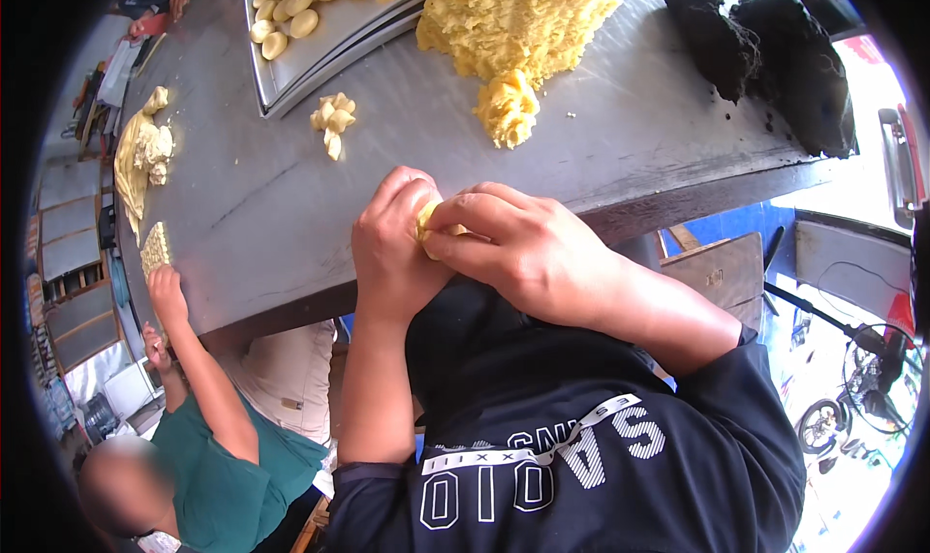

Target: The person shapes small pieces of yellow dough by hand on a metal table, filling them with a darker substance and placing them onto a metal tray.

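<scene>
Close to the table's near edge, my two hands meet around a small yellow dough piece [425,218]. My left hand [389,248] is curled around it, and the fingers hide most of it. From the other side, the fingers and thumb of my right hand [528,248] pinch the same piece. Beyond them lies a small cluster of pale dough pieces [333,122]. A large, crumbly yellow mass [518,20] sits farther back, with a loose yellow lump [507,109] at its near end.
A metal tray [266,86] holds many round dough balls [302,22]. Black, bag-like bundles [794,64] rest at the right corner of the grey table [262,204]. On the left, a person in a green shirt [218,466] handles a dough strip [155,247] near a pale dough heap [145,156].
</scene>
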